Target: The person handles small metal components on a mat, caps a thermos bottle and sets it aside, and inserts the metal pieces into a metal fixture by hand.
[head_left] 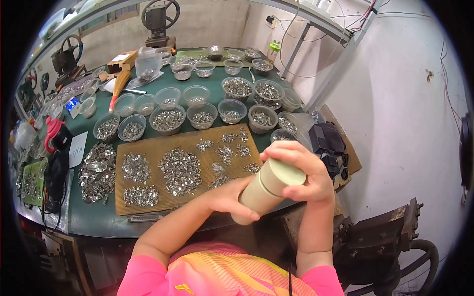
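Note:
A pale green cylindrical flask (pixel 264 193) is held tilted in front of my chest, just off the table's near right edge. My left hand (pixel 233 198) wraps round its lower body, the thumb lying across it. My right hand (pixel 307 170) grips the lid end from above, fingers round the rim. The seam between lid and body shows; whether the lid is loose I cannot tell. Beyond the flask lies a brown mat (pixel 148 180) with several heaps of small shiny metal parts (pixel 180 171).
Clear plastic tubs (pixel 168 119) of metal pieces stand in rows behind the mat on the green table (pixel 94 121). Left are a larger metal heap (pixel 97 172) and a pink-lidded black bottle (pixel 58 134). A metal post (pixel 331 74) and heavy machine (pixel 380 241) stand right.

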`<state>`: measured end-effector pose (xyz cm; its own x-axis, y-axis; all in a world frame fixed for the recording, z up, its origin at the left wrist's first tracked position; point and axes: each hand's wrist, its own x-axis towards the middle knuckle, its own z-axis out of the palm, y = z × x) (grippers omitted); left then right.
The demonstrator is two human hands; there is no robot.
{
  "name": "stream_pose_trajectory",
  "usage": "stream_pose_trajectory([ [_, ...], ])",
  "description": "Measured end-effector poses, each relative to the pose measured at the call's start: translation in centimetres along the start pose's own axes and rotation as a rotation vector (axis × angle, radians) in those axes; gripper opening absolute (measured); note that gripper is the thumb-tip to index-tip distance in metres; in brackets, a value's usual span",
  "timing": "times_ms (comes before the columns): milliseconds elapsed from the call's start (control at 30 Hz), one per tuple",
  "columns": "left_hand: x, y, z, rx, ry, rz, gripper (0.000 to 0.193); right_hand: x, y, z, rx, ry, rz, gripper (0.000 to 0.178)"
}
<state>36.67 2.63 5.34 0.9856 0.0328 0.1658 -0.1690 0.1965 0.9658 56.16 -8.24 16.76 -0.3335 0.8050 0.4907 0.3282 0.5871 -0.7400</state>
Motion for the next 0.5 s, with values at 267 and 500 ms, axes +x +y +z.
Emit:
stream_pose_trajectory([
  [267, 0.4, 0.3, 0.7, 0.254, 0.414, 0.072, 0.091, 0.3, -1.8, 0.8, -0.374, 0.366, 0.049, 0.059],
  [500, 0.2, 0.4, 0.3, 0.292, 0.461, 0.061, 0.091, -0.7, -2.8, -0.1, -0.702, 0.717, 0.177, 0.059],
])
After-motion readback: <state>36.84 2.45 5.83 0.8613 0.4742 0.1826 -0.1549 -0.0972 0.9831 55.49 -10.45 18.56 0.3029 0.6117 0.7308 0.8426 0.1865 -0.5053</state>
